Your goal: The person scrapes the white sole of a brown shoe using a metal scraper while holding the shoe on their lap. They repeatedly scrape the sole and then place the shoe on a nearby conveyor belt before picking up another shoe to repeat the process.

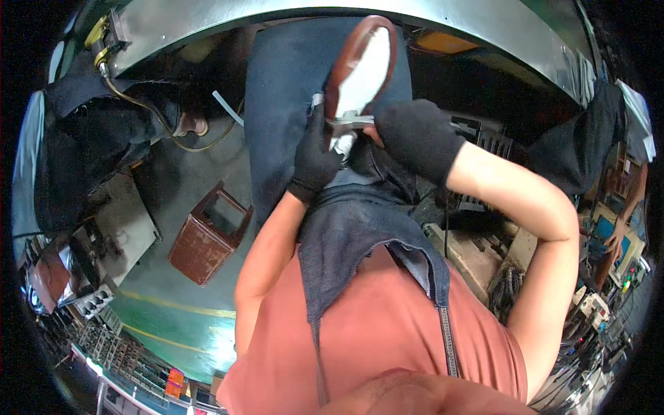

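Note:
A brown shoe (364, 66) lies on my lap with its white underside up and its rounded end pointing away from me. My left hand (317, 152), in a black glove with bare fingertips, grips the shoe's left side near the nearer end. My right hand (417, 137), also gloved in black, is closed round a shiny metal hand tool (358, 121). The tool's pale, narrow end reaches left across the white underside, close to my left fingers. Its exact kind is hidden by the glove. Below it, the shoe's near end is partly covered by my hands.
A long metal bench edge (332, 15) curves across the far side. On the floor at left stands a brown stool (205, 243). A hose (149, 119) hangs at far left near another person's foot (191, 124). At right are machine parts (477, 259) and another person's hand (613, 238).

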A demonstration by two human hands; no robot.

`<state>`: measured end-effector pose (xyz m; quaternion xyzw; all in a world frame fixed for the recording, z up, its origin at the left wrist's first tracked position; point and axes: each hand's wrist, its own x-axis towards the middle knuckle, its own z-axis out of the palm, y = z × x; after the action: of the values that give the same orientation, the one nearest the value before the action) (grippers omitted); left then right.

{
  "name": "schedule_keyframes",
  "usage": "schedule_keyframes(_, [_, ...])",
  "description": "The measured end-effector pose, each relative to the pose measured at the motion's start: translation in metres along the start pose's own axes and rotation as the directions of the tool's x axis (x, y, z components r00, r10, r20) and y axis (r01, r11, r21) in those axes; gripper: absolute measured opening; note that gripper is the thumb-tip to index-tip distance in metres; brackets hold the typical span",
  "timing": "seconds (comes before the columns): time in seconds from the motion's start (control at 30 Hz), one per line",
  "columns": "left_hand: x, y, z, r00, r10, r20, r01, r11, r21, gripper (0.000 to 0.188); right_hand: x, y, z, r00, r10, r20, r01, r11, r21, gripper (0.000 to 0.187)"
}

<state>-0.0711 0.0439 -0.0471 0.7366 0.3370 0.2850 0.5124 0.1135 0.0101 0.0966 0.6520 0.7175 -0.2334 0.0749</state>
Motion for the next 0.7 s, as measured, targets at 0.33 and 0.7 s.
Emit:
schedule_keyframes(0.33, [0.04, -0.01, 0.02, 0.953, -0.303, -0.012, 0.296, 0.937, -0.188, 0.056, 0.023, 0.079, 0.0, 0.825, -0.114, 0.554, -0.274, 0.776, 0.569, 0.051])
schedule_keyframes(0.7, [0.08, 0.023, -0.024, 0.994, -0.06, 0.092, 0.064, 0.997, -0.038, 0.049, -0.001, -0.003, 0.006, 0.91, -0.41, -0.07, 0.415, 0.887, 0.2, 0.025])
